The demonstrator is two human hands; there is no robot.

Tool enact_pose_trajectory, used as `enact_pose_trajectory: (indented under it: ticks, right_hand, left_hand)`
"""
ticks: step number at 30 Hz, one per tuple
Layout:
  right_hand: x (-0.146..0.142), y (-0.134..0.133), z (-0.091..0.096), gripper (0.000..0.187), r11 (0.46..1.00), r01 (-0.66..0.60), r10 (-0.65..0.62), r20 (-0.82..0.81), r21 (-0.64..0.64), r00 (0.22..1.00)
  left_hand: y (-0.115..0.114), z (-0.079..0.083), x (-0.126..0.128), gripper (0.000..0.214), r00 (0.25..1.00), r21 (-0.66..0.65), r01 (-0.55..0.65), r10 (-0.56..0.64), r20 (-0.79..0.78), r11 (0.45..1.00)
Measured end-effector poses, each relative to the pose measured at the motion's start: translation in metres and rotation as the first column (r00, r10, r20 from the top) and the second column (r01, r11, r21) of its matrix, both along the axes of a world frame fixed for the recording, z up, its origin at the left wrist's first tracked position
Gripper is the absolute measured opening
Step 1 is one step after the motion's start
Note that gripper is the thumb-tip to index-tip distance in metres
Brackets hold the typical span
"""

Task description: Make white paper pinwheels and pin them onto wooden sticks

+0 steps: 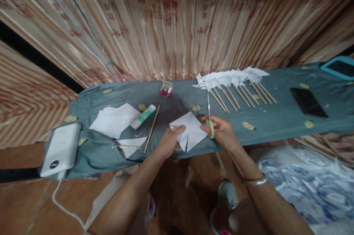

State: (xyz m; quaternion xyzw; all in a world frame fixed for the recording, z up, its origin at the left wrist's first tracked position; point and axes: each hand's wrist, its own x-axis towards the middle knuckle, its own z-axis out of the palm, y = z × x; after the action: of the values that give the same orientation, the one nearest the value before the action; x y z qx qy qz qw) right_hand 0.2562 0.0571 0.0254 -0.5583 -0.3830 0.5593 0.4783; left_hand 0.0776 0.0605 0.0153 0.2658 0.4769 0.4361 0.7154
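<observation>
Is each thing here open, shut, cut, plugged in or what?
White square paper, slit, held by the left fingers and right fingers
Green-handled metal scissors, held in the right fingers, blades seemingly shut
Small red cardboard box, open
Green-and-white cylindrical glue stick, lying down
White rectangular device, white cable plugged in
Black rectangular phone, screen dark
White paper pinwheels on wooden sticks, lying overlapped

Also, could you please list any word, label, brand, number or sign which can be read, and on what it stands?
There are none that can be read.
White-and-green plastic glue stick: label print too small and blurred.
Beige pleated fabric curtain: red character-like marks, too blurred.
Small red-and-white cardboard box: any print too small.
</observation>
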Motion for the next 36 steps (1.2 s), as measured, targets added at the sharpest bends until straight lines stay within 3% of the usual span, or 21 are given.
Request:
enact_pose_trajectory:
  ticks: [5, 9, 12, 15, 20, 25, 36]
  right_hand:
    - [-0.004, -0.002, 0.009, 0.047, 1.000, -0.002, 0.002, 0.004, 0.002, 1.000]
    - [-0.011, -0.004, 0.013, 0.049, 0.991, 0.137, -0.137, -0.006, -0.003, 0.991]
    - [-0.017, -0.006, 0.015, 0.049, 0.977, 0.211, -0.211, -0.017, 0.017, 0.977]
    - [-0.024, -0.007, 0.017, 0.049, 0.971, 0.235, -0.235, -0.011, 0.041, 0.972]
    - [-0.034, -0.010, 0.018, 0.049, 0.967, 0.246, -0.247, -0.002, 0.058, 0.969]
    - [-0.041, -0.011, 0.016, 0.049, 0.971, 0.235, -0.235, -0.011, 0.045, 0.972]
    - [-0.049, -0.017, 0.024, 0.052, 0.994, 0.096, -0.096, 0.009, -0.043, 0.995]
  left_hand:
    - [0.002, 0.019, -0.006, 0.026, 0.976, -0.096, 0.046, -0.025, 0.216, 0.994]
    - [0.001, 0.027, -0.007, 0.040, 0.936, -0.096, 0.112, -0.072, 0.345, 0.989]
    - [-0.002, 0.027, -0.004, 0.035, 0.922, -0.064, 0.040, -0.012, 0.388, 0.997]
    - [-0.006, 0.026, 0.003, 0.024, 0.937, -0.025, -0.049, 0.055, 0.345, 0.998]
    - [-0.010, 0.029, 0.010, 0.031, 0.961, 0.091, -0.130, 0.103, 0.255, 0.987]
    - [-0.009, 0.025, 0.011, 0.021, 0.970, 0.066, -0.206, 0.195, 0.144, 0.976]
    - [0.006, 0.010, -0.018, 0.022, 0.956, 0.155, -0.292, 0.289, 0.040, 0.944]
